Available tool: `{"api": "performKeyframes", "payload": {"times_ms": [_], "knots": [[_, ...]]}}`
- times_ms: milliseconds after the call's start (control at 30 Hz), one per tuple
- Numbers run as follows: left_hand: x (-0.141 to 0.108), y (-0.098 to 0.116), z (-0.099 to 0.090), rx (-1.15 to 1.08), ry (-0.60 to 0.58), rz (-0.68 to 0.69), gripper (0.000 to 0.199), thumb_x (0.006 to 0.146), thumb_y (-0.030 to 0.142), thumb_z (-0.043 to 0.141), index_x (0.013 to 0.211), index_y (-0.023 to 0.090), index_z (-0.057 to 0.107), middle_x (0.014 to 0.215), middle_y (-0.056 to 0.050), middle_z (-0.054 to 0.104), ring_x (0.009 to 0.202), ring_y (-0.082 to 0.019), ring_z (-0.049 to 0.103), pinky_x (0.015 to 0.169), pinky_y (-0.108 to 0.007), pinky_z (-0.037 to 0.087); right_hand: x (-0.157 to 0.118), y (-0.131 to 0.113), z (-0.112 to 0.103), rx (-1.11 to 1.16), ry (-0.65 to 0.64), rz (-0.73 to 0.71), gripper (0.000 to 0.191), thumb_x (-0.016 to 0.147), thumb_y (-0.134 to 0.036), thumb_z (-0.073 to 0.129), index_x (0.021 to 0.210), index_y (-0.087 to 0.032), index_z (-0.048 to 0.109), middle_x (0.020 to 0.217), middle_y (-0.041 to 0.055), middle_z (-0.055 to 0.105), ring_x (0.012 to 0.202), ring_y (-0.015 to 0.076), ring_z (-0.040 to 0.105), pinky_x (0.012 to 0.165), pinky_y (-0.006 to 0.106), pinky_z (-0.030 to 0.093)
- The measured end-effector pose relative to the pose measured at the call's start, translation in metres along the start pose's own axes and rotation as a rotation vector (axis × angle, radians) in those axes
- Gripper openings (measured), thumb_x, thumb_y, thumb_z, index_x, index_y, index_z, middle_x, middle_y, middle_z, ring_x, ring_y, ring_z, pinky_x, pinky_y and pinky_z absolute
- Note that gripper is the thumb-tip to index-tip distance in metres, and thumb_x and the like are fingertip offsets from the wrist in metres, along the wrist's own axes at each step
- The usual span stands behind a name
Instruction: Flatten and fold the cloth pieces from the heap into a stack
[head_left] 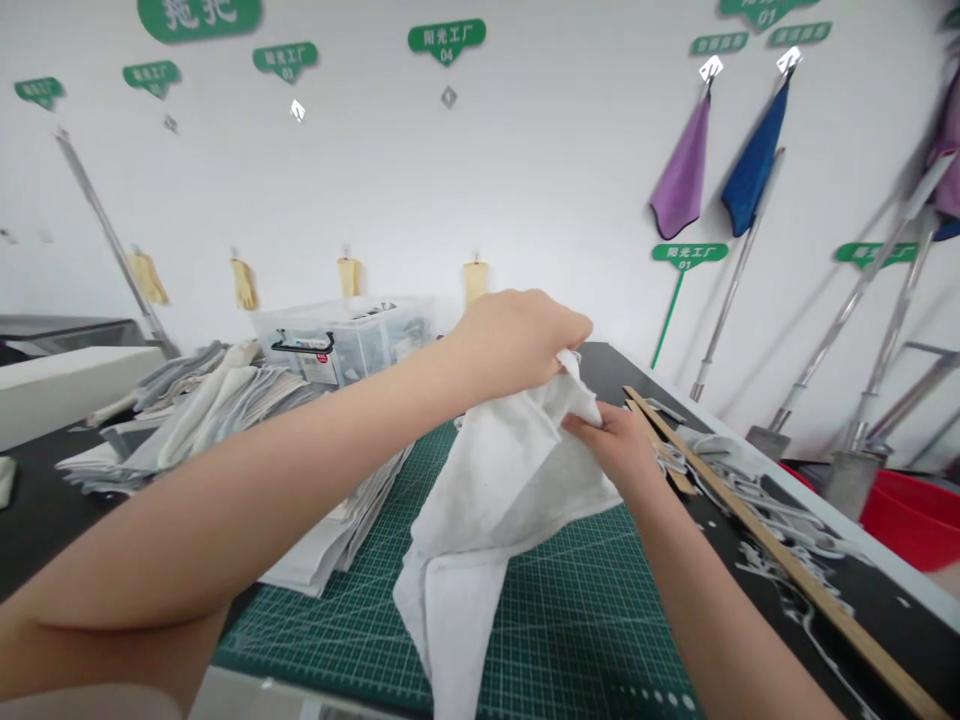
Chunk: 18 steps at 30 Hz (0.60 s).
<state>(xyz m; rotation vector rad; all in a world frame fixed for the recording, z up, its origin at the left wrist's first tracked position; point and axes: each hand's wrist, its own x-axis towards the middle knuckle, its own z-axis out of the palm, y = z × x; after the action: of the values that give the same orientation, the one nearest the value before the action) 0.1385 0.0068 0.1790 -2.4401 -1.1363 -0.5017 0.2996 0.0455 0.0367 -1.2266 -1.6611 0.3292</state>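
Note:
A white cloth (502,480) hangs in loose folds from both my hands, above a green cutting mat (600,600). My left hand (525,335) reaches across to the right and grips the cloth's upper edge, its fingers curled and partly hidden. Just below and to the right, my right hand (611,440) pinches the same cloth near its top corner between thumb and fingers. The cloth's lower end droops toward the front edge of the mat. To the left of the cloth, a stack of folded white cloths (322,550) lies partly on the mat, partly behind my left forearm.
A heap of grey and white cloths (202,400) and a clear plastic box (345,335) stand at the back left. On the right lie a long wooden strip (780,560) and white fabric scraps (750,480). Mop poles (739,285) and a red bucket (915,520) stand beyond the table.

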Motion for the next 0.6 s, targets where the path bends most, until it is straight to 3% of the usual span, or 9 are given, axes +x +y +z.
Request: {"api": "performKeyframes", "payload": {"times_ms": [67,133,233,300,467,600], "knots": [[-0.007,-0.008,-0.004,0.014,-0.045,0.0,0.02,0.066,0.035,0.051,0.08,0.025,0.059,0.083,-0.001,0.059,0.088,-0.019,0.049,0.075,-0.03,0.034,0.006,0.013,-0.008,-0.089,0.079,0.053,0.026,0.065,-0.039,0.048,0.068,-0.016,0.06,0.055,-0.0007,0.053,0.055,0.0148,0.048,0.049,0.024,0.033],[-0.012,-0.024,-0.004,0.019,-0.123,-0.049,0.02,0.061,0.037,0.055,0.075,0.023,0.059,0.078,-0.001,0.059,0.09,-0.021,0.048,0.076,-0.031,0.033,0.01,0.017,-0.024,-0.137,0.216,0.063,0.025,0.067,-0.037,0.047,0.068,-0.016,0.06,0.055,-0.0014,0.053,0.054,0.0135,0.047,0.049,0.023,0.031],[-0.019,-0.059,0.005,0.032,-0.189,-0.182,0.014,0.056,0.032,0.06,0.062,0.02,0.058,0.07,-0.002,0.057,0.092,-0.025,0.046,0.077,-0.033,0.032,0.014,0.004,-0.05,-0.218,0.343,0.034,0.02,0.064,-0.035,0.051,0.068,-0.018,0.061,0.056,-0.0019,0.055,0.056,0.0127,0.048,0.051,0.022,0.032],[-0.023,-0.082,0.01,0.035,-0.102,-0.276,0.008,0.057,0.025,0.059,0.058,0.018,0.056,0.069,-0.003,0.055,0.094,-0.027,0.044,0.079,-0.035,0.03,0.016,-0.011,-0.065,-0.276,0.361,-0.01,0.017,0.063,-0.033,0.053,0.07,-0.02,0.062,0.058,-0.002,0.057,0.058,0.0122,0.049,0.052,0.022,0.032],[-0.037,-0.118,0.006,-0.006,0.3,-0.405,0.009,0.064,0.014,0.047,0.06,0.017,0.055,0.08,-0.004,0.051,0.1,-0.025,0.038,0.085,-0.036,0.026,0.025,-0.037,-0.086,-0.423,0.346,-0.091,0.019,0.062,-0.037,0.056,0.071,-0.02,0.062,0.06,-0.0002,0.059,0.058,0.0121,0.05,0.052,0.023,0.033],[-0.042,-0.135,-0.002,-0.113,0.392,-0.457,0.011,0.064,0.016,0.048,0.069,0.015,0.058,0.079,-0.003,0.053,0.089,-0.021,0.043,0.084,-0.037,0.029,0.031,-0.046,-0.104,-0.495,0.341,-0.111,0.024,0.06,-0.042,0.057,0.068,-0.019,0.062,0.06,0.001,0.059,0.058,0.0117,0.049,0.053,0.025,0.033]]}}
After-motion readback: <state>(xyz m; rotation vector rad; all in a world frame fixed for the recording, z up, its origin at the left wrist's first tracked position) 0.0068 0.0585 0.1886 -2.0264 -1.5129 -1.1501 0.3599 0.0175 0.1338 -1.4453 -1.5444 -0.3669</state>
